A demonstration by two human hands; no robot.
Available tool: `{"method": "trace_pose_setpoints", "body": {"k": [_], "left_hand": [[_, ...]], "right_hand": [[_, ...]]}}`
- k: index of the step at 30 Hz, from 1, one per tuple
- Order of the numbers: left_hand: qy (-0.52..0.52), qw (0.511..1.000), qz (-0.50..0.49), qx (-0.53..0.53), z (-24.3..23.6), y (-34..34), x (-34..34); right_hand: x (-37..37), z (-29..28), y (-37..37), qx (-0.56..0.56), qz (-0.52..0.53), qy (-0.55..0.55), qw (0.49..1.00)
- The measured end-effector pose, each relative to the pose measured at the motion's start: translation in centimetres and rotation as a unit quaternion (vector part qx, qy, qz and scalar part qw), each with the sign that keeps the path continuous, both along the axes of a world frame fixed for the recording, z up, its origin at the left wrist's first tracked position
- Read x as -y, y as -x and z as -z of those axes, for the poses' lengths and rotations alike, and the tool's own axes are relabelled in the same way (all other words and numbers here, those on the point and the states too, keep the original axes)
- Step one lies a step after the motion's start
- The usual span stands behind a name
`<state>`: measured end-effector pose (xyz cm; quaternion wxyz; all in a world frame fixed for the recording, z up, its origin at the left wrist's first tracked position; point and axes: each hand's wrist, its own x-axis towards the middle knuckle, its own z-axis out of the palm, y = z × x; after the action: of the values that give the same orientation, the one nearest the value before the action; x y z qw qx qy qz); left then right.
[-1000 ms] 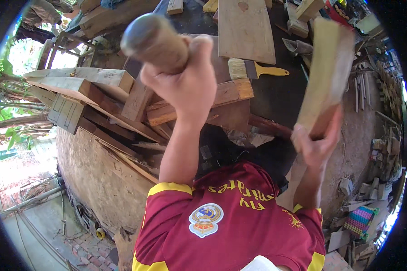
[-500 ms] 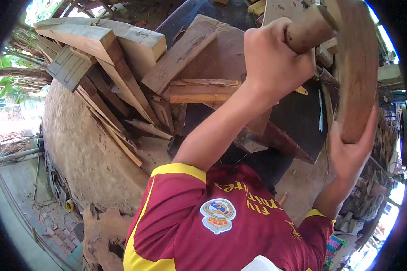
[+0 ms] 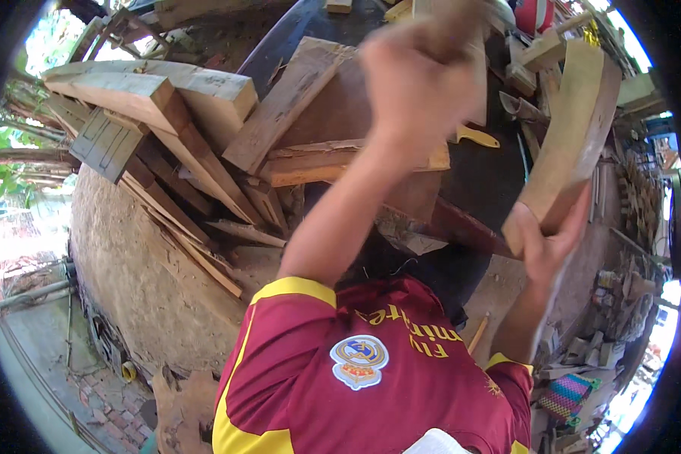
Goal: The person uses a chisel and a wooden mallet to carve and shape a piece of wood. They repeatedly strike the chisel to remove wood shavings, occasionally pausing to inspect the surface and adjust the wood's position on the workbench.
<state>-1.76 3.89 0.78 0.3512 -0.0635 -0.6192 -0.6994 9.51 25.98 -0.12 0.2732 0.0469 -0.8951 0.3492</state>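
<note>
My left hand is raised over the work area, smeared by motion, with its fingers closed round a thick brown wooden piece. That piece is blurred and partly cut off by the top edge. On the right, my right hand grips the lower end of a curved wooden block, which stands tilted with its upper end leaning right. Behind my left forearm lies a rough-edged wooden strip. A yellow-handled tool rests on the dark surface between my hands.
Several heavy timber beams lean at the left, with thin offcuts below them. A wide board lies at the centre. A woven multicoloured bag sits at lower right, near piled scraps.
My left hand has moved left and up with the brown piece, away from the curved block. My right hand has shifted left, and the block now leans more to the right.
</note>
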Motion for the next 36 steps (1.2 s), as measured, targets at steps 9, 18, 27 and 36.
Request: {"method": "trace_pose_setpoints", "body": {"k": [9,18,27,36], "left_hand": [[-0.164,0.985,0.056,-0.008,-0.4,-8.7,13.6],[0.208,0.977,-0.038,0.028,-1.1,-13.2,12.3],[0.554,0.802,0.022,0.222,2.1,-11.2,8.5],[0.534,0.778,-0.092,0.318,2.0,-12.8,7.1]], "right_hand": [[3.7,5.6,-2.5,0.207,-0.170,0.371,0.889],[4.7,8.0,-2.4,0.197,-0.194,0.340,0.899],[4.7,8.0,-3.0,0.201,-0.208,0.360,0.887],[3.5,8.8,-4.0,0.186,-0.199,0.395,0.877]]}}
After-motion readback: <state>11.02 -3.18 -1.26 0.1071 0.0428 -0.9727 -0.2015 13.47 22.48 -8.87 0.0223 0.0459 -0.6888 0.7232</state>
